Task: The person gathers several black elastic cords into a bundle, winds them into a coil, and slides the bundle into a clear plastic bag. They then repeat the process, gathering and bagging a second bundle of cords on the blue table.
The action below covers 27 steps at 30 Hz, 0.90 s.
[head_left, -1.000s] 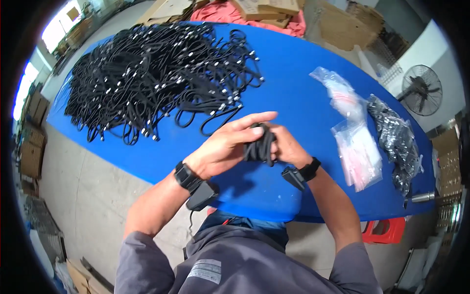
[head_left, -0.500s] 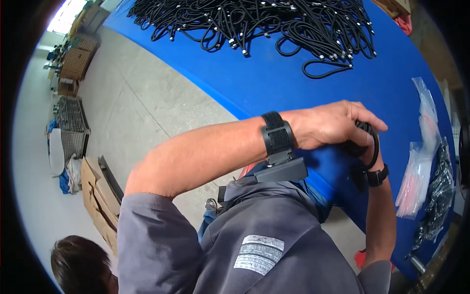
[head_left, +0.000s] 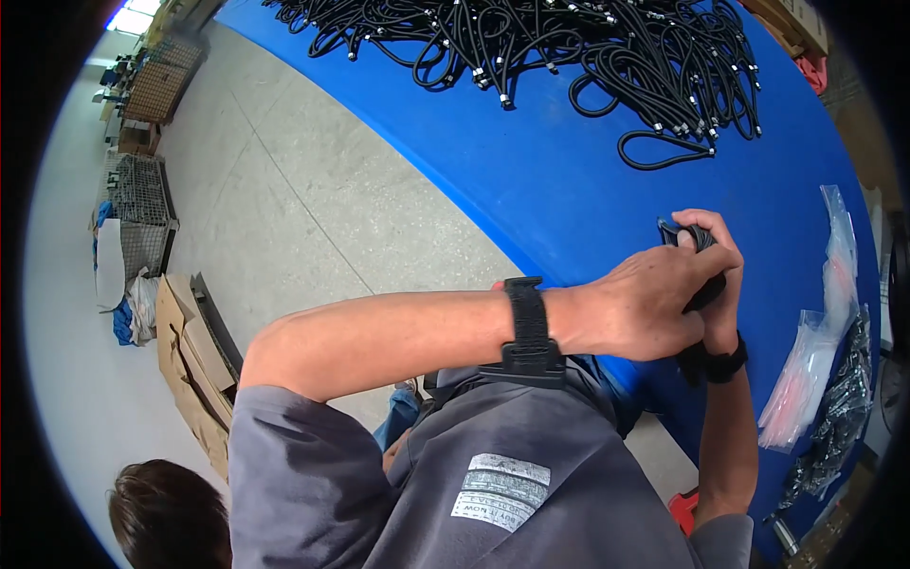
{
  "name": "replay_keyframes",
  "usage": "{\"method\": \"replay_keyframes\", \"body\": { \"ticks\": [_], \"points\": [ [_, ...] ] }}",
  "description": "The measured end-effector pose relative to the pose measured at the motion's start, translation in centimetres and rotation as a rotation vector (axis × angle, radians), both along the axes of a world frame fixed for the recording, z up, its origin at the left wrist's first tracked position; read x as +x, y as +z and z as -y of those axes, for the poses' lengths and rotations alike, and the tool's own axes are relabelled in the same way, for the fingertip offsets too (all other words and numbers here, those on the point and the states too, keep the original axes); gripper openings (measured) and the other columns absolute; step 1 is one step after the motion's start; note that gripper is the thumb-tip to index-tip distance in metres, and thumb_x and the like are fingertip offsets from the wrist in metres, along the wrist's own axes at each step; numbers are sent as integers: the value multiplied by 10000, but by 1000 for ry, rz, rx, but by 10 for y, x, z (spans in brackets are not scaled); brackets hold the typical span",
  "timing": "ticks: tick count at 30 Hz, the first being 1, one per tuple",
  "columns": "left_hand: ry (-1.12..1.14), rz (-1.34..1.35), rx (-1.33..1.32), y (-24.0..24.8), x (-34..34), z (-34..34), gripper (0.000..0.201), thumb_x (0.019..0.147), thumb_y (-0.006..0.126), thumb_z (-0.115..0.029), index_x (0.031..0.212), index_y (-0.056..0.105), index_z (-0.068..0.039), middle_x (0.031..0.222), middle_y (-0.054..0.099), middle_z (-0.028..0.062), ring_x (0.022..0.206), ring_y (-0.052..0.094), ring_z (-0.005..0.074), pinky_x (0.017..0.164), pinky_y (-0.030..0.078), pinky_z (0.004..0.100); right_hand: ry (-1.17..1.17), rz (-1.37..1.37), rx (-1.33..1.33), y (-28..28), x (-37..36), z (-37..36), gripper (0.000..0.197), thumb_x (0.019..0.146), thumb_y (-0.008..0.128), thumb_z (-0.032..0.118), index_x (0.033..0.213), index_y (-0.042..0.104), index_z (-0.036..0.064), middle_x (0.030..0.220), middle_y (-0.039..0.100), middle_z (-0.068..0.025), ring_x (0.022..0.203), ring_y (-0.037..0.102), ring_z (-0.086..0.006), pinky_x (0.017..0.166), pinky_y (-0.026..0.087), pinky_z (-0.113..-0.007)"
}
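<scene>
A compact bundle of black elastic cord (head_left: 702, 239) sits between my two hands, over the right part of the blue table (head_left: 559, 180). My left hand (head_left: 649, 305) reaches across from the left with its fingers closed on the near side of the bundle; its back hides part of the cord. On the far and right side, my right hand (head_left: 725, 305) wraps round the same bundle, its fingers curled over the top. A large heap of black cord loops (head_left: 512, 38) with silvery metal ends lies at the table's far side. One single loop (head_left: 664, 152) lies at the heap's near edge.
Clear plastic bags (head_left: 806, 370) with pinkish parts lie at the table's right edge, beside a dark pile in clear wrapping (head_left: 839, 408). Flattened cardboard (head_left: 194, 370) and wire cages (head_left: 142, 213) stand along the left wall. Another person's head (head_left: 171, 517) shows at lower left.
My left hand has moved lower and turned, its back now facing up. My right fingers have come into view over the bundle. The whole table view has shifted slightly down and right.
</scene>
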State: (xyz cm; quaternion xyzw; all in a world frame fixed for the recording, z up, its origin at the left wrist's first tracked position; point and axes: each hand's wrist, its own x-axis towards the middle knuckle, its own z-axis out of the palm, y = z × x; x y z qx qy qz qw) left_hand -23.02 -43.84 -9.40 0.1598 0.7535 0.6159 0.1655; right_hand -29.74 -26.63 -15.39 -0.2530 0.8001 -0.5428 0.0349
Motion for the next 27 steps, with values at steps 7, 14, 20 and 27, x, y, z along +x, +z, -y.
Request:
{"method": "replay_keyframes", "body": {
  "ticks": [7,14,20,27],
  "points": [
    [114,98,105,11,1,43,727,878,672,-144,1539,385,-46,1267,634,208,1118,662,303,897,538,408,161,-72,305,40,-7,-6,92,860,647,67,928,615,14,896,694,-173,835,687,-359,728,525,-393],
    [150,-40,-263,-8,7,64,734,938,721,-315,1550,403,-63,1386,602,206,1259,609,306,1021,518,408,164,-248,1107,30,-41,-42,178,832,702,121,958,614,31,845,701,-193,858,674,-447,743,547,-491],
    [200,103,-197,1,19,83,629,964,713,-352,1476,514,-45,1394,612,204,1293,594,290,1063,501,405,18,-244,1157,-3,-44,-64,243,806,722,108,1002,619,7,982,698,-220,941,674,-454,778,545,-552],
    [291,142,-153,8,47,104,500,999,671,-285,1410,578,-15,1321,662,190,1248,622,270,1049,508,385,23,-206,1173,-9,-51,-62,306,785,717,92,1053,601,0,1039,684,-213,971,664,-451,810,544,-545]
  ]
}}
